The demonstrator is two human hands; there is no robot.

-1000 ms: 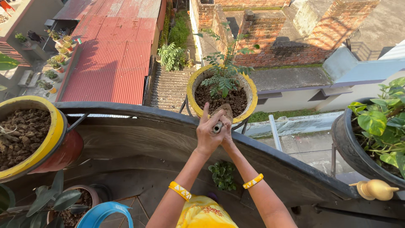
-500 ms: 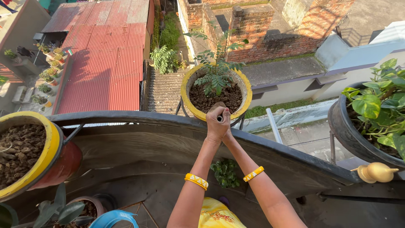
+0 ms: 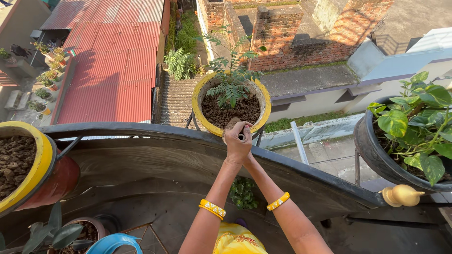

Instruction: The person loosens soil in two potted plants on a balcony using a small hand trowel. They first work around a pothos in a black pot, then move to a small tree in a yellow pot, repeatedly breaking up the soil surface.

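Observation:
Both my hands are clasped round the handle of a small soil-caked trowel [image 3: 232, 124]. My left hand [image 3: 235, 146] wraps over the top of the handle. My right hand [image 3: 248, 161] sits under and behind it, mostly hidden. The trowel's blade points into the dark soil [image 3: 235, 110] at the near edge of a yellow-rimmed pot [image 3: 196, 101]. This pot hangs in a ring outside the balcony rail and holds a small leafy plant [image 3: 230, 89]. Yellow bangles sit on both wrists.
The curved dark balcony rail [image 3: 141, 131] runs under my hands. A large yellow and red pot of lumpy soil [image 3: 42, 162] hangs at the left, a dark pot with a broad-leaved plant [image 3: 376, 155] at the right, beside a golden knob [image 3: 400, 195]. Small plants and a blue rim [image 3: 113, 241] lie below.
My left hand's raised finger has closed round the handle. Both hands have settled lower with the trowel at the pot's near rim. The view has shifted slightly.

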